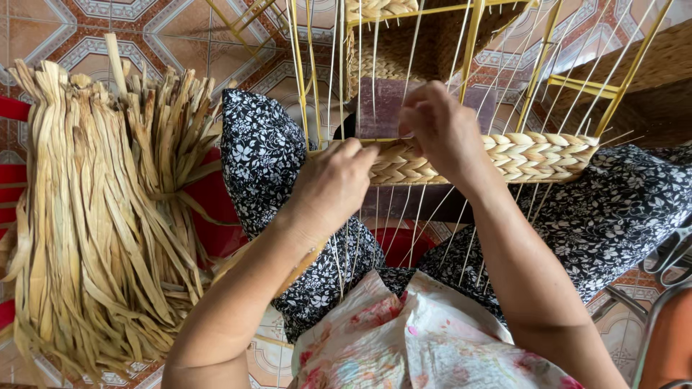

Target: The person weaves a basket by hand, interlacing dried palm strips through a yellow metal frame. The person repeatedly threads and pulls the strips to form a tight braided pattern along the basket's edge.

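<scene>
Straw braid (533, 155) spans only a few rows of our yellow frame (472, 36) — left hand (331, 184) and right hand (440, 126) pinch strands, bare stakes (404, 230) and the dried-leaf bundle (94, 216) awaiting.

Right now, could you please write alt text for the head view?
Two bare hands, the left hand and the right hand, work a braided band of pale straw across thin upright strands on a yellow metal frame. A bundle of dried tan leaf strips lies left.

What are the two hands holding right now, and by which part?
Both the left hand and right hand work at the top edge of the tan braided woven band; whether either pinches a strand cannot be told.
</scene>
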